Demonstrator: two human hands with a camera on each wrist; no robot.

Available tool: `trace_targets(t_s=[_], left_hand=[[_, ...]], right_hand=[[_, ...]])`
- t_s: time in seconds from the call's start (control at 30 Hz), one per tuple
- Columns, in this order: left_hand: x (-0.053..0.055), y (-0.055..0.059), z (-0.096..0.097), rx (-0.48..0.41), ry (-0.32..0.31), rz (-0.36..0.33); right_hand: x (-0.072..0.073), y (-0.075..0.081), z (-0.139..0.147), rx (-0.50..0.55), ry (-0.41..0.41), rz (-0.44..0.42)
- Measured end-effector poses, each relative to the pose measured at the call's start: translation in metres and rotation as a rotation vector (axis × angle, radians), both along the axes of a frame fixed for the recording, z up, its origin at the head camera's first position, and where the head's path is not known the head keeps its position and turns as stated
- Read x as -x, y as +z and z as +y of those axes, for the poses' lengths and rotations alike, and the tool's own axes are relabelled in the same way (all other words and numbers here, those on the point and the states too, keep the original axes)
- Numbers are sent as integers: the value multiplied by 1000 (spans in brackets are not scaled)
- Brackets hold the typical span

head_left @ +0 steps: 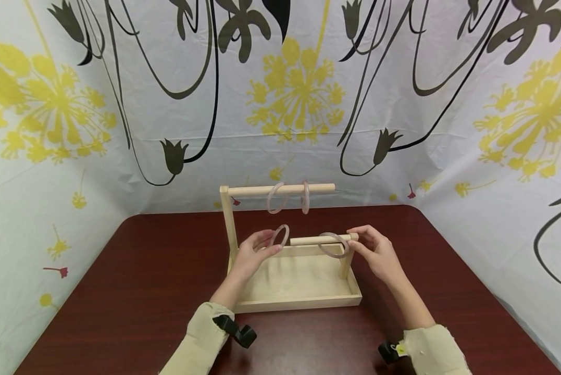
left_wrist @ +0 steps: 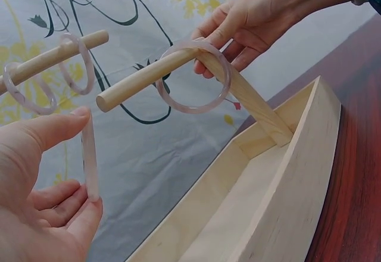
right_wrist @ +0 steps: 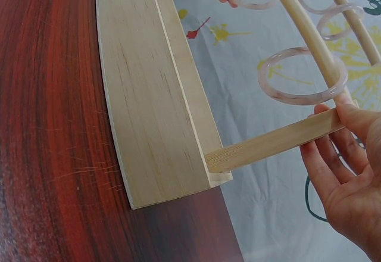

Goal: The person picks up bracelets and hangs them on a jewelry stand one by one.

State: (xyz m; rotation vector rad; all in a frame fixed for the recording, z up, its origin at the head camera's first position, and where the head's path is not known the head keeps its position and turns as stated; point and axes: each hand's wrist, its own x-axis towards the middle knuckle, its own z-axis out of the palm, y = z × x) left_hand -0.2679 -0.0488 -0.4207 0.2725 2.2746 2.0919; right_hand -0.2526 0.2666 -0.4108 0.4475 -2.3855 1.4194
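Observation:
My left hand (head_left: 252, 256) pinches a pale pinkish bangle (left_wrist: 89, 161) between thumb and fingers. It holds the bangle upright, a little off the free end of the lower rod (head_left: 308, 240) of a wooden two-armed stand. One bangle (left_wrist: 193, 109) hangs on that rod near its post. My right hand (head_left: 377, 253) grips the top of that short post (right_wrist: 274, 138), fingers and thumb around the joint. Behind, the taller arm's upper rod (head_left: 249, 191) carries two more bangles, one tilted bangle (head_left: 269, 202) and another bangle (head_left: 306, 198) seen nearly edge-on.
The stand's shallow wooden tray base (head_left: 303, 303) rests on a dark red-brown table (head_left: 177, 271). A tall post (head_left: 229, 224) rises at its left end. White cloth (head_left: 177, 120) with yellow and grey flower prints hangs behind and at the sides.

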Motion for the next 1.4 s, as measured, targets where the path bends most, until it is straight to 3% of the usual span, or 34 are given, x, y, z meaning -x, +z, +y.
trace_targets(t_s=[1.4], left_hand=[[-7,4,8,-57,-26,-5]], right_hand=[[0,0,-1,5,3,-8]])
